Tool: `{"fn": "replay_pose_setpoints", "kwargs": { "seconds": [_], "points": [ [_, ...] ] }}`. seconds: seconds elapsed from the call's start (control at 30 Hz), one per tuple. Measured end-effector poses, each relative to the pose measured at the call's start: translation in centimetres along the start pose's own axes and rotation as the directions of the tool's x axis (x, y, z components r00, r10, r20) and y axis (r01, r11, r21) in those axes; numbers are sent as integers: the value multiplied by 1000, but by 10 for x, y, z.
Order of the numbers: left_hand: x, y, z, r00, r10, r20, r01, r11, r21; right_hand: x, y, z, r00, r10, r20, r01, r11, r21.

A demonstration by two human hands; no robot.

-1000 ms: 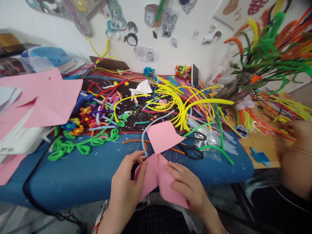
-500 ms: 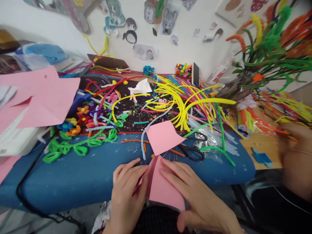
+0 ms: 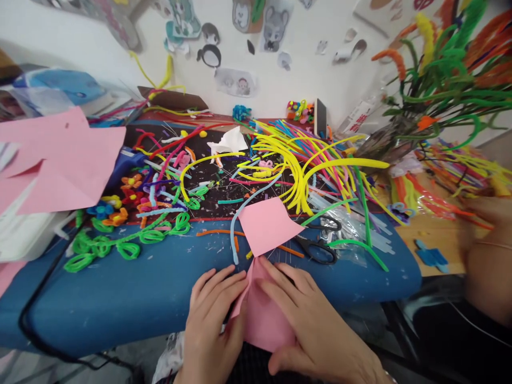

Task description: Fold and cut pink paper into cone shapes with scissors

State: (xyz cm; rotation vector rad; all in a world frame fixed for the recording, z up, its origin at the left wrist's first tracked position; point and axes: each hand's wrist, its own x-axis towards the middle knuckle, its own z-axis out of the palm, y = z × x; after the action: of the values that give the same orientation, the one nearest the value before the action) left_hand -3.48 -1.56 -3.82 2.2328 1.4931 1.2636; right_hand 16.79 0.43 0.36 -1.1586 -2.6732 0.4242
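Observation:
Between my two hands, at the near edge of the table, is a folded sheet of pink paper. My left hand pinches its left edge between thumb and fingers. Over the right part lies my right hand, its fingers bent around the sheet near the top point and its thumb at the lower edge. A smaller pink paper piece rests flat just beyond the folded sheet's tip. Black scissors lie to its right, their blades partly hidden by paper.
Yellow pipe cleaners and mixed scraps cover the middle of the table. Green pipe cleaner loops and a big pink sheet lie left. A vase of pipe-cleaner flowers stands right, near another person's arm.
My right hand has shifted left over the folded pink sheet, bringing its sides closer. The sheet's right corner has come inward. The camera view has moved slightly.

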Motion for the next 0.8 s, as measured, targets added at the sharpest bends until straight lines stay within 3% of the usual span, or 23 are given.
{"fn": "replay_pose_setpoints", "kwargs": {
  "seconds": [0.2,0.43,0.7,0.8],
  "points": [
    [-1,5,-1,990,48,136,-50,999,14,2,-1,6,997,-46,-68,39,995,-96],
    [1,5,1,965,177,194,-194,978,76,1,-1,12,996,-38,-78,28,992,-120],
    [-3,7,6,955,175,240,-203,974,97,2,3,-4,999,13,31,-15,997,81],
    [-2,10,10,960,166,225,-194,975,110,4,9,-11,1000,7,14,-9,987,157]
  ]
}}
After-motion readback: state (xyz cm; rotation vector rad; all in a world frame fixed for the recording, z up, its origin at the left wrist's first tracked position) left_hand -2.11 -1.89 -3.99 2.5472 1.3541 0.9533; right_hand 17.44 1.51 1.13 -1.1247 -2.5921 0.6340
